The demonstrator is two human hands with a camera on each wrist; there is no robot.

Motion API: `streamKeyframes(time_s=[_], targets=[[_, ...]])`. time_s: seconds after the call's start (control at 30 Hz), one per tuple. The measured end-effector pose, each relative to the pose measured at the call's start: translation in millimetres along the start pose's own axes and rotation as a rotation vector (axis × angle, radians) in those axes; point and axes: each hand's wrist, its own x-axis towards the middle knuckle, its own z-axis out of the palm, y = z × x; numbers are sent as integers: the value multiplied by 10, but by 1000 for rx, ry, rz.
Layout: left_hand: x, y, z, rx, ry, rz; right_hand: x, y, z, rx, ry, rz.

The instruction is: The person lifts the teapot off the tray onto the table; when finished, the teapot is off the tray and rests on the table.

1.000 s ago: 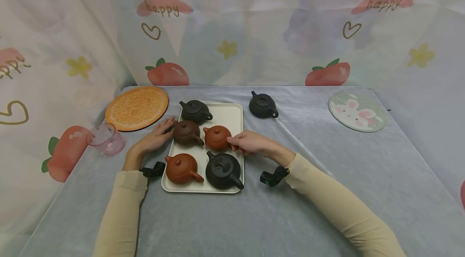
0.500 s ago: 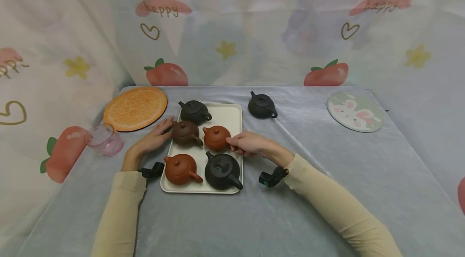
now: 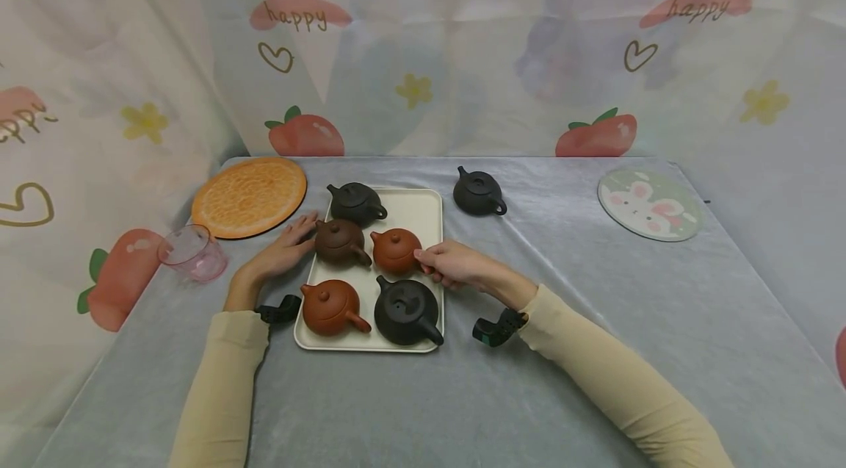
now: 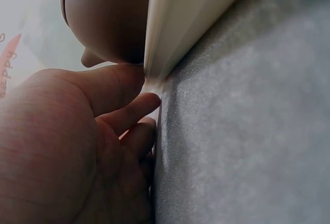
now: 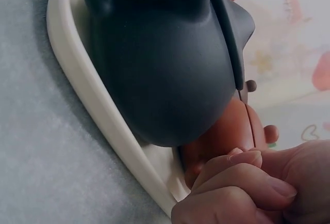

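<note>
A cream rectangular tray [image 3: 418, 207] bears several clay teapots. On its right side sits a small reddish-orange teapot [image 3: 395, 250], whose handle my right hand [image 3: 456, 262] pinches between thumb and curled fingers. The handle itself is mostly hidden by the fingers. My left hand [image 3: 283, 251] rests at the tray's left edge beside a dark brown teapot [image 3: 338, 242]. In the left wrist view, the thumb and extended fingers touch the tray's side [image 4: 175, 22]. In front of the pinched teapot stands a large black teapot [image 5: 165, 74], with another orange teapot [image 3: 330, 308] to its left.
A black teapot [image 3: 357, 203] is at the tray's back left. Another black teapot [image 3: 478, 192] stands on the grey cloth behind the tray's right side. Left are an orange round mat [image 3: 250, 196] and a pink glass [image 3: 193, 255]; a rabbit mat [image 3: 651, 205] lies right.
</note>
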Motion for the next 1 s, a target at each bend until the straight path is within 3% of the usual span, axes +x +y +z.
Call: streamKeyframes(time_s=[0.43,1.0], targets=[[22,12,18,2,6,26,-20,36,-18,31,32,-16],[17,-30,6,4,-2,-18,-35,23,-83,40,60,-47]])
